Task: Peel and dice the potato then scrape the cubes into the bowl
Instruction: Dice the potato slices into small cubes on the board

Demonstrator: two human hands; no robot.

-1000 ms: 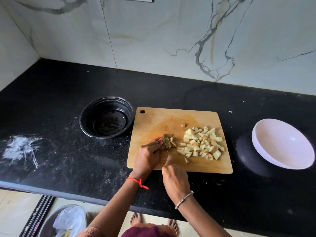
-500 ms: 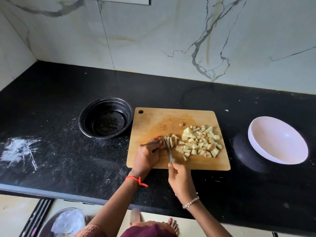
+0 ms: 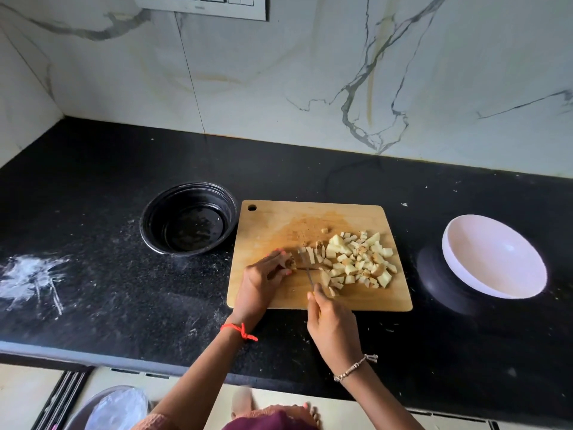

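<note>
Wooden board (image 3: pixel 279 218): lies on the black bench (image 3: pixel 93 274) between two bowls. The step in hand looks to be the last of the dicing, with peeling done and scraping not yet begun.
Left hand (image 3: pixel 260 280): its fingers (image 3: pixel 276 259) curl down and hold the near end of the strips steady on the board.
Right hand (image 3: pixel 331 324): its fingers are closed round the knife handle at the board's front edge.
Cubes (image 3: pixel 359 262): heaped on the right half of the board, just beside the strips.
Strips (image 3: pixel 310 254): the uncut remainder, mid-board, between the left hand and the cubes.
Knife (image 3: pixel 309 277): the thin blade points away from the person and lies across the strips.
Next move: probably short cross-cuts, with the left fingertips kept back from the blade. After that, the board needs lifting or tilting toward a bowl.
Count: one bench, one board and two bowls. The white bowl (image 3: pixel 483 243) stands to the right and the black bowl (image 3: pixel 148 218) to the left, and neither holds any potato. There are two hands and one heap of cubes too many to count. The strips are few, their number unclear. There is one knife and one stray cube (image 3: pixel 324 230) behind the heap.
</note>
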